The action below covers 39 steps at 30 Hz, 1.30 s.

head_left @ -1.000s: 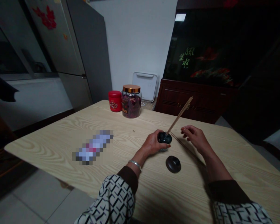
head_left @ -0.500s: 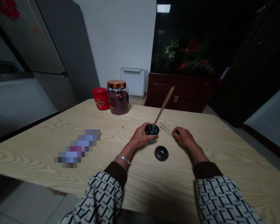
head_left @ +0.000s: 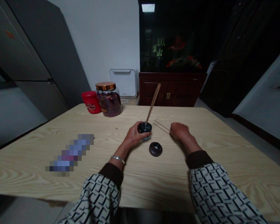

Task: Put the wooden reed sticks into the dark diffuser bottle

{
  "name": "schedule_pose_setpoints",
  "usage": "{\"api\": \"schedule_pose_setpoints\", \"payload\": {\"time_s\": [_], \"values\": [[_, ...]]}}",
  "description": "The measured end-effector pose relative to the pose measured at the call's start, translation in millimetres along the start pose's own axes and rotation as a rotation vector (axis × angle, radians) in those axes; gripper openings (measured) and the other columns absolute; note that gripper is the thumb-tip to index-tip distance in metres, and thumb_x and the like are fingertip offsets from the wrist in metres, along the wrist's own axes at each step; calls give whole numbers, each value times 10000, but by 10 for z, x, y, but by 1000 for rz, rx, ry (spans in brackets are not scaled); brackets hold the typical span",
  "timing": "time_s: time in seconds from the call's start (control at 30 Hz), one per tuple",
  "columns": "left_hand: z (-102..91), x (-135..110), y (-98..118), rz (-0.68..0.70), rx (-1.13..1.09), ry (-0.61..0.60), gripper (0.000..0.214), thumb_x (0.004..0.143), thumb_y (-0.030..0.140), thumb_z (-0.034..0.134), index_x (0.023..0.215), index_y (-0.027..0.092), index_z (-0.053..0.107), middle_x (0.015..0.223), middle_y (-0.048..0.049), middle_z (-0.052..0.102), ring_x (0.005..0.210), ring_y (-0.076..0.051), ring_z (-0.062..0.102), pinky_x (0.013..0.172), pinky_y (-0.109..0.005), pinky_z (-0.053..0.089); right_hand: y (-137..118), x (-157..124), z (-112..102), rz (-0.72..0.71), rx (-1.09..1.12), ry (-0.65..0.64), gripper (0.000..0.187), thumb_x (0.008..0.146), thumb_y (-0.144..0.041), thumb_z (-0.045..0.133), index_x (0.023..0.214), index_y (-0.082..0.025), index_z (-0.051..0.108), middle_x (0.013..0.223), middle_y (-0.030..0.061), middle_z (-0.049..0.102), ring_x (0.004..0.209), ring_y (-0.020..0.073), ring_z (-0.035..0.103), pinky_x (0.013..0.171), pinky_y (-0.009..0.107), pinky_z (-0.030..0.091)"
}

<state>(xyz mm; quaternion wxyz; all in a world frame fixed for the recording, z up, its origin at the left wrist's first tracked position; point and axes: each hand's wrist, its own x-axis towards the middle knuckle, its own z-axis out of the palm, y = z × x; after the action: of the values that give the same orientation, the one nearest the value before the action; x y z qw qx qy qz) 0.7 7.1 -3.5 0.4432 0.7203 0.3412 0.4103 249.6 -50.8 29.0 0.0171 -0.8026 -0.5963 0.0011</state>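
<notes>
My left hand is wrapped around a small dark glass diffuser bottle standing on the table. Several thin reed sticks rise from its neck in a bundle, leaning to the right. To the right of the bottle, my right hand is closed on the ends of two loose reed sticks, whose other ends point left towards the bottle without touching it. A round dark cap with a hole in its middle lies between my hands, nearer to me.
A red canister and a copper-lidded jar of dried flowers stand at the back left. A blurred bluish item lies on the left of the wooden table. A tiny stick piece rests left of the bottle.
The view has turned a little to the right, so things sit further left. My right hand has shifted slightly away from the bottle with the two sticks. My left hand keeps its hold.
</notes>
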Motion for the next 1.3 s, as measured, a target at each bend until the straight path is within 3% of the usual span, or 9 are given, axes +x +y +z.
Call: {"api": "schedule_pose_setpoints", "payload": {"time_s": [0.3,0.43,0.5,0.6,0.7,0.77,0.87,0.97,1.3], "values": [[11,11,-37,2,-2,-7,628,631,292,842,1195,176,593,1051,-79,686,1004,-247,640,963,-448,499,-5,-59,-37,-24,-3,45,254,840,-217,547,965,-110,740,1029,226,725,954,301,686,757,359,478],[4,-15,6,22,11,6,603,631,289,840,1173,172,601,1053,-83,684,1003,-250,639,954,-444,500,54,-40,-66,-8,119,236,213,861,-255,529,926,-160,708,933,165,733,871,261,677,711,327,454],[0,-26,16,37,14,8,588,638,291,837,1165,173,605,1055,-82,685,990,-242,640,946,-431,504,63,-11,-131,13,347,420,172,831,-267,565,904,-181,695,861,113,731,804,225,668,687,305,454],[-5,-37,18,35,17,4,601,634,303,848,1171,176,609,1047,-81,689,980,-235,642,934,-410,510,-14,24,-344,-19,937,628,216,766,-275,624,946,-173,687,804,53,720,650,154,625,593,259,455],[-8,-38,6,28,3,-1,629,626,303,856,1188,174,603,1052,-83,690,992,-235,643,931,-397,511,-206,1,-660,-102,1517,637,267,705,-306,699,931,-165,682,782,29,710,541,94,560,448,184,365],[-6,-35,-7,35,-11,-4,645,626,308,858,1199,173,596,1073,-88,687,1002,-235,641,932,-393,511,-370,-41,-840,-181,1707,604,259,671,-307,747,874,-167,670,784,32,712,546,85,571,412,158,323],[0,-28,-32,33,-6,3,679,613,342,869,1211,177,593,1070,-89,683,1000,-236,641,930,-394,513,-599,-86,-948,-281,1741,588,242,681,-295,767,843,-169,639,790,39,721,575,97,619,410,154,345],[3,-23,-53,19,6,9,697,604,356,875,1218,185,593,1050,-87,681,981,-233,644,917,-393,518,-747,-75,-893,-334,1672,608,224,731,-295,747,853,-170,607,810,44,730,608,113,659,428,162,390],[7,-30,-35,39,31,22,691,609,364,872,1217,170,607,1039,-85,681,971,-231,625,896,-370,504,-831,-53,-764,-394,1525,521,224,765,-312,731,885,-182,594,807,27,713,633,136,682,455,188,440]]}}
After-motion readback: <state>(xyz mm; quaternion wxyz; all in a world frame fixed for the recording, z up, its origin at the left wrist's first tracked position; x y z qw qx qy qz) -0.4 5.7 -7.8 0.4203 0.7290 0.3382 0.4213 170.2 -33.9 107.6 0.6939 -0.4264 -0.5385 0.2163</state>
